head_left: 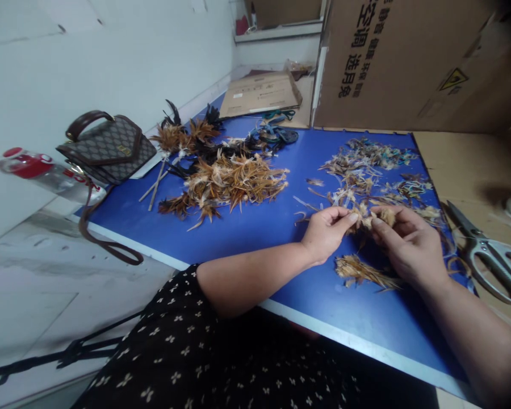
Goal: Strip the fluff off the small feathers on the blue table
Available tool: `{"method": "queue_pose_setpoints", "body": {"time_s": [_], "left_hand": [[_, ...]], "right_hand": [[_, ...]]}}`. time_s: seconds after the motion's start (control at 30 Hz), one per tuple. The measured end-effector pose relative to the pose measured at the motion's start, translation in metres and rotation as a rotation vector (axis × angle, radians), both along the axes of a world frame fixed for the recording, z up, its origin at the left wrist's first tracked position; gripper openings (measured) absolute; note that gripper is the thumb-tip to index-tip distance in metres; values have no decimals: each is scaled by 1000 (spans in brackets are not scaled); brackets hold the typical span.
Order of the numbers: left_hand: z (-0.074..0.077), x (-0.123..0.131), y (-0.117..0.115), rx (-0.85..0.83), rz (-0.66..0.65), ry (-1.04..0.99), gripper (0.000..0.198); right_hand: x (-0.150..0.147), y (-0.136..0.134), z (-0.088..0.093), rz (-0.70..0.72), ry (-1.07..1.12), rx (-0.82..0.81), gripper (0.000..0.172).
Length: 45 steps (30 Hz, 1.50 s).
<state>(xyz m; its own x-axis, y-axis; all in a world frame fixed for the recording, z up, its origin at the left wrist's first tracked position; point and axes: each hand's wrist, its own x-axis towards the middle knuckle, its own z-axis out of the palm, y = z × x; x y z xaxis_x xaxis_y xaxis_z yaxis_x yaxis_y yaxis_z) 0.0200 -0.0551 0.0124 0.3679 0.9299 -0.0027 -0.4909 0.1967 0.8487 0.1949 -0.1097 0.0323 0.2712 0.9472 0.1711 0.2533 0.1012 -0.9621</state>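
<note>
Between my two hands is a small clump of brown feathers, pinched at both sides. My left hand grips its left part between thumb and forefinger. The fingers of my right hand are curled round the right part, with a fluffy tan tuft showing. Just below on the blue tabletop lies a bundle of golden-brown feathers, its quills toward my right hand. Beyond my hands is a spread of loose feather scraps, brown and grey with blue bits.
Left of my hands lies a big pile of golden-brown feathers with black feathers behind. A handbag and a plastic bottle are at the far left. Large scissors lie at right on cardboard. A tall cardboard box stands behind.
</note>
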Motion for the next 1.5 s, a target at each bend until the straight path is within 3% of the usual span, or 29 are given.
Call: {"method": "queue_pose_setpoints", "body": {"time_s": [0.23, 0.4, 0.8, 1.1, 1.5], "left_hand": [[-2, -1, 2, 10, -13, 16, 44], [-3, 0, 4, 11, 44, 19, 45], [0, -2, 1, 52, -22, 44, 44], [0, -3, 0, 66, -35, 62, 45], [-1, -4, 3, 295, 58, 117, 25]], "right_hand": [[-6, 0, 6, 53, -20, 46, 38], [-4, -2, 8, 93, -24, 62, 37], [-5, 0, 4, -50, -46, 64, 40], [-11, -2, 10, 21, -65, 64, 38], [-10, -1, 9, 54, -50, 65, 40]]}}
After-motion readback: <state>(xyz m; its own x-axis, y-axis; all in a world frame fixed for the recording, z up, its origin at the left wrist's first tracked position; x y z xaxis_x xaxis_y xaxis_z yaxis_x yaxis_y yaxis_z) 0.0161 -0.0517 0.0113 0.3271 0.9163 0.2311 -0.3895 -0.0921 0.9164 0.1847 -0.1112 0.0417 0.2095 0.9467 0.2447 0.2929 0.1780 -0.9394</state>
